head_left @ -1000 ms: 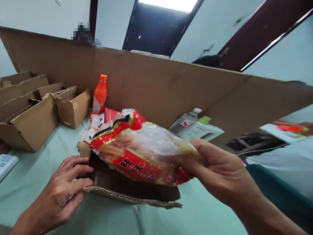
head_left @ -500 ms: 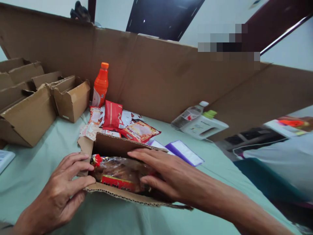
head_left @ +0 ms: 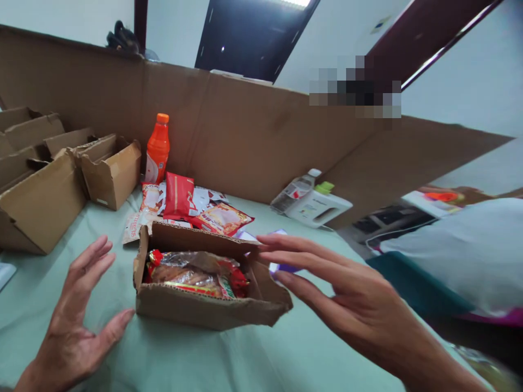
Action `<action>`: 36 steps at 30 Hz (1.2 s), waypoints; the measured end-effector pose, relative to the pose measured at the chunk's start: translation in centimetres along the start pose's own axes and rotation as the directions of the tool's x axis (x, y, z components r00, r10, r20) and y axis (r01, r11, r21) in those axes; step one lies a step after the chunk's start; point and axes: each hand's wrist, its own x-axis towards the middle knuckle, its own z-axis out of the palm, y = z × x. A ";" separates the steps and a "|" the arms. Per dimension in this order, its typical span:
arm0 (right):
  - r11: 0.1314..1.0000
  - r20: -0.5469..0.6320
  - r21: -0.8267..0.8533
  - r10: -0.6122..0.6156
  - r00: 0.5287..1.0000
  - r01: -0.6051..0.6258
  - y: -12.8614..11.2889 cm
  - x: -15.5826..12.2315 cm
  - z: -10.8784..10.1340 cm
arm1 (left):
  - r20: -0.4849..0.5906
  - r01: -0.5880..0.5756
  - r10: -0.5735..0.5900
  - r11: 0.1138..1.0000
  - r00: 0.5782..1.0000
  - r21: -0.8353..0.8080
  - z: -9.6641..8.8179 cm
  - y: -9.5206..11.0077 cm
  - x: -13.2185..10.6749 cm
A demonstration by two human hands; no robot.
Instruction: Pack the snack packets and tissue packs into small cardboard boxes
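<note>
An open-topped cardboard box point(head_left: 204, 313) stands on the green cloth in front of me. Inside it lies a clear plastic food packet point(head_left: 183, 275) with red and yellow printing and brown contents. My left hand point(head_left: 81, 316) is off the box's left side, thumb and fingers spread, its thumb tip close to the corner. On the other side, my right hand point(head_left: 339, 288) reaches over the box's right end with its fingers stretched out. Whether its fingertips touch the cardboard I cannot tell. Neither hand holds anything.
Behind the box lie several snack packets, including a red packet point(head_left: 180, 195), beside an orange bottle point(head_left: 158, 148). More cardboard boxes point(head_left: 44, 204) stand at left. A clear bottle point(head_left: 292, 193) and a white jug point(head_left: 327, 208) lean near the tall cardboard wall point(head_left: 245, 130).
My left hand has let go of the box's left edge and moved left, opening. My right hand has lifted out of the box to its right end, uncovering the packet.
</note>
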 end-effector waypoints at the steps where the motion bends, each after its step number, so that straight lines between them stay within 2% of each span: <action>1: 0.998 -0.054 -0.007 0.056 0.997 -0.057 0.4 -1.1 -0.3 | 0.014 0.030 -0.030 0.999 0.999 -0.029 0.2 -0.2 -0.1; 4: 0.980 -0.098 0.023 0.198 0.975 -0.197 1.4 -3.6 0.0 | 0.084 0.075 -0.069 0.995 0.994 -0.069 1.1 -0.6 -0.1; 7: 0.957 -0.031 0.123 0.267 0.963 -0.262 1.9 -4.5 1.2 | 0.146 0.037 -0.027 0.997 0.989 -0.066 2.2 -0.5 0.7; 9: 0.949 0.027 0.185 0.257 0.966 -0.257 2.1 -4.6 1.8 | 0.180 -0.022 0.033 0.998 0.983 -0.062 2.6 -0.3 1.2; 12: 0.949 0.051 0.226 0.212 0.976 -0.218 2.4 -4.4 2.5 | 0.193 -0.084 0.090 0.996 0.977 -0.043 2.8 0.0 1.7; 20: 0.984 0.067 0.061 0.165 0.984 -0.169 3.1 -4.5 3.3 | 0.212 -0.137 0.131 0.990 0.968 0.014 2.6 0.7 2.3; 24: 0.997 0.236 0.049 0.050 0.970 -0.064 3.2 -4.2 3.1 | 0.265 -0.178 0.179 0.984 0.948 -0.027 2.5 0.9 3.1; 27: 0.997 0.312 0.045 0.039 0.949 -0.055 3.3 -4.0 3.3 | 0.300 -0.175 0.181 0.984 0.937 -0.046 2.4 0.8 3.5; 30: 0.994 0.305 0.051 0.074 0.950 -0.094 3.6 -4.0 3.6 | 0.304 -0.153 0.157 0.988 0.940 -0.037 2.3 0.7 3.5; 36: 0.993 0.242 0.073 0.071 0.968 -0.091 3.9 -4.3 4.1 | 0.254 -0.092 0.112 0.992 0.961 -0.088 2.2 0.7 3.5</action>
